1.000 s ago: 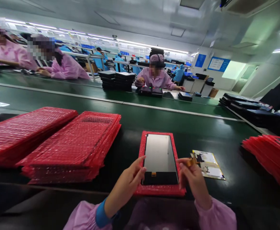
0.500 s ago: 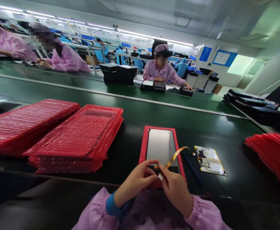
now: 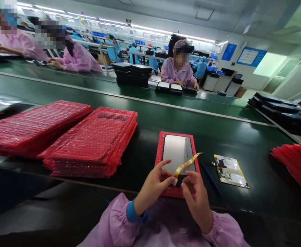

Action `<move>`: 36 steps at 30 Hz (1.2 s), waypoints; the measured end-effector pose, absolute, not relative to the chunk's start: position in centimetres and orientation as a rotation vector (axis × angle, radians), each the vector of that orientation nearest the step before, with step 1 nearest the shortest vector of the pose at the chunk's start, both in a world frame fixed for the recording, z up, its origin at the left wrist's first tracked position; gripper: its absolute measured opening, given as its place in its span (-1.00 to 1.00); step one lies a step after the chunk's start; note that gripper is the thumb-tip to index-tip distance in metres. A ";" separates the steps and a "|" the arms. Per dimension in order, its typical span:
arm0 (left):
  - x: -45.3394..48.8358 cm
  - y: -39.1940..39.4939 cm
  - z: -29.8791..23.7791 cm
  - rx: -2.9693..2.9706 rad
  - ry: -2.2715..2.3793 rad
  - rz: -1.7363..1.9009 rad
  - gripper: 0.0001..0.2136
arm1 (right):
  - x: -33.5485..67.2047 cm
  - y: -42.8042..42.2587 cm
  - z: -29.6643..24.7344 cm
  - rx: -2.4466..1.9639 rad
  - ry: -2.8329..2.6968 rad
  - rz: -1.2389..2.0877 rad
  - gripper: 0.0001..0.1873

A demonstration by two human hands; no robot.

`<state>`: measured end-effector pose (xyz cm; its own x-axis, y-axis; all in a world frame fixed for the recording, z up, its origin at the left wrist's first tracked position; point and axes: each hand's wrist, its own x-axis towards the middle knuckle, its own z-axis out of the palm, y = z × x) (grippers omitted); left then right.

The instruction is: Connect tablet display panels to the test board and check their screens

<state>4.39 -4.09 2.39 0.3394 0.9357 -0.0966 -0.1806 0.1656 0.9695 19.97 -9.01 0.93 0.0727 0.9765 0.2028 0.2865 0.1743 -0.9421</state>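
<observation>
A screen panel (image 3: 175,148) lies with its silvery side up on a red bubble-wrap sleeve (image 3: 159,149) before me. My left hand (image 3: 153,185) pinches the white-tipped lower end of an orange flex cable (image 3: 188,164) over the panel's near edge. The cable's other end curls up freely to the right. Just right of it, my right hand (image 3: 197,199) has its fingers apart and holds nothing. Beside the panel lie a thin dark-blue stick (image 3: 212,179) and a flat battery pack (image 3: 231,171) with yellow edges.
Two stacks of red bubble-wrap sleeves (image 3: 94,135) stand to the left, and another pile (image 3: 296,163) lies at the right edge. Black devices (image 3: 281,106) are heaped at the far right. Across the green bench, a co-worker (image 3: 178,70) in pink handles dark devices.
My right hand has come off the cable and moved right, its fingers spreading. The cable's near end is now in my left hand, lifted a little. The view has shifted slightly.
</observation>
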 end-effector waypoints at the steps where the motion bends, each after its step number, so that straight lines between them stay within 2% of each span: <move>1: 4.5 -4.2 2.4 1.125 0.893 0.991 -0.39 | 19.9 -8.9 1.0 -1.307 -1.349 0.898 -0.74; 2: 4.6 -4.3 2.4 1.154 0.911 1.007 -0.40 | 19.8 -8.6 1.1 -1.295 -1.312 0.972 -0.77; 5: 4.6 -4.8 2.3 1.287 1.004 1.021 -0.44 | 19.7 -7.3 1.6 -1.246 -1.277 1.126 -0.68; 9: 3.6 -5.0 1.9 1.757 1.278 1.051 -0.59 | 20.2 -5.0 1.6 -1.296 -1.259 1.059 -0.63; 13: 2.8 -4.7 0.9 2.158 1.307 0.866 -0.66 | 20.5 -3.3 1.1 -1.304 -1.283 1.047 -0.61; 19: 2.9 -4.1 -0.1 1.977 1.238 0.839 -0.65 | 20.2 -2.5 0.6 -1.263 -1.361 1.067 -0.66; 24: 2.6 -4.2 -0.5 1.824 1.145 0.892 -0.80 | 20.4 -2.7 0.4 -1.261 -1.422 1.122 -0.71; 36: 2.3 -4.7 -0.9 1.825 1.159 0.948 -0.92 | 20.5 -2.5 0.3 -1.269 -1.530 1.146 -0.78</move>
<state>2.34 -4.66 -0.87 0.3120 0.9319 0.1848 0.3665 -0.2975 0.8816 20.52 -2.51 0.33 -0.1535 0.9873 0.0404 0.2391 0.0768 -0.9679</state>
